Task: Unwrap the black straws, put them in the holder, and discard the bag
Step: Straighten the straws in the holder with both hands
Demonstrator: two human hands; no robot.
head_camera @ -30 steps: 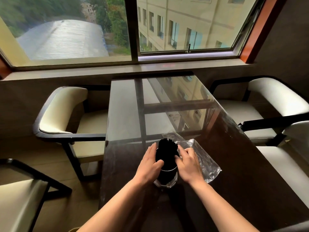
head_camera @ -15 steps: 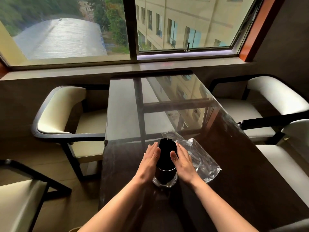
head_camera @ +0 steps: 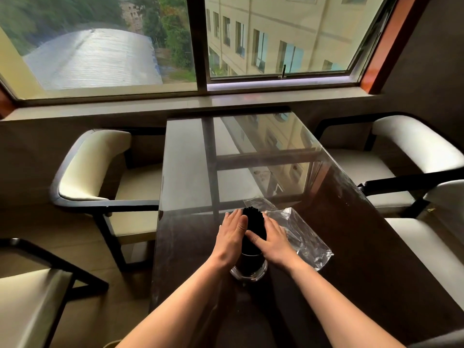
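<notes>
One dense bundle of black straws (head_camera: 254,223) stood upright in one clear holder (head_camera: 249,271) on the near part of the dark glossy tabletop (head_camera: 364,259); the single straws were too tightly packed to count. Two hands flanked the bundle above the holder's rim. The left hand (head_camera: 232,234), at 9 o'clock of the bundle, and the right hand (head_camera: 272,241), at 3 o'clock, each lay flat against it with straight fingers, gripping nothing. One crumpled clear bag (head_camera: 301,237) lay on the tabletop at 2 o'clock of the holder, partly under the right hand. Four cream-cushioned chairs were in view, two at 9 o'clock (head_camera: 100,172) and two at 3 o'clock of the tabletop. One window (head_camera: 198,41) ran across at 12 o'clock.
</notes>
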